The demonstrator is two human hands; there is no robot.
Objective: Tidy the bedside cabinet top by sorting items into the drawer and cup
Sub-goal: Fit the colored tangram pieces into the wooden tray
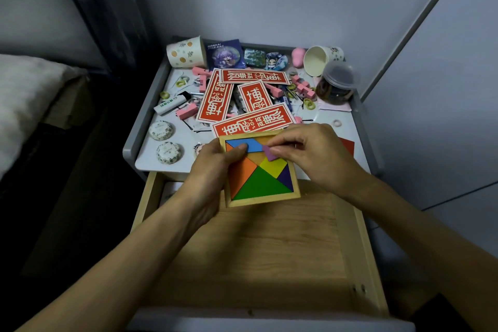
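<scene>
A wooden tangram tray (296, 186) with coloured pieces hangs over the open wooden drawer (258, 250) at the cabinet's front edge. My left hand (213, 178) grips the tray's left side, thumb on the blue piece (250, 144). My right hand (312, 155) pinches a small purple piece (269, 152) just above the tray's upper middle. A red piece (349, 145) lies on the cabinet top behind my right hand. Two paper cups lie on their sides at the back: one (186, 52) left, one (320, 59) right.
The white cabinet top (151, 153) is strewn with red printed cards (250, 121), pink blocks (186, 112), a lighter (172, 104), two round tins (164, 140), badges and a lidded plastic jar (336, 83). A bed edge lies to the left, walls behind and right.
</scene>
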